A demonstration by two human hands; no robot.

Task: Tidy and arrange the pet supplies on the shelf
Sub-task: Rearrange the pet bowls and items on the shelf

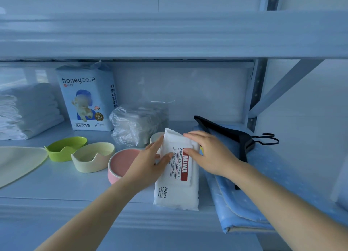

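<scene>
A white pack of pet wipes (177, 190) with a red label stands tilted near the shelf's front edge. My left hand (150, 164) grips its left side, thumb on the front. My right hand (209, 152) holds its upper right edge with fingers over the top. A pink bowl (120, 164) sits just left of the pack, partly hidden by my left hand. Further left are a cream cat-ear bowl (92, 157) and a green bowl (65, 149). A blue honeycare pad bag (87, 98) stands at the back.
Folded white pads (28, 111) are stacked at the far left, and a cream tray (17, 162) lies in front of them. A clear plastic bag (135, 122) sits behind the bowls. Black hangers (231, 135) rest on folded blue fabric (244, 199) at the right. An upper shelf beam (169, 35) hangs overhead.
</scene>
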